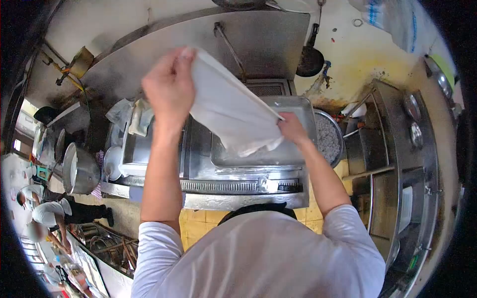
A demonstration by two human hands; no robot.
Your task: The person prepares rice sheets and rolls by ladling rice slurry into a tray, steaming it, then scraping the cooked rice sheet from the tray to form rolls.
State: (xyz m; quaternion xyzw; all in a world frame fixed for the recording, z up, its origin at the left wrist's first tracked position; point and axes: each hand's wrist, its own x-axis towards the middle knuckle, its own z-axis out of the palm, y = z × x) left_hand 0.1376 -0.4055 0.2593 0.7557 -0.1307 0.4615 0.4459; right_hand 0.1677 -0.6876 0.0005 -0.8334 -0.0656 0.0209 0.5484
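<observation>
A white cloth (233,104) hangs stretched between my two hands above a steel counter. My left hand (171,84), raised higher, is closed on its upper left corner. On the right, my right hand (293,128) pinches the other end of its top edge. The cloth's lower edge droops over a shallow metal tray (288,155), hiding part of it.
Left of the tray are a rectangular metal pan (135,156) and a large pot (82,169). A round container (329,139) with pale contents stands right of it. Metal shelving (385,198) lines the right. People (49,213) stand at far left.
</observation>
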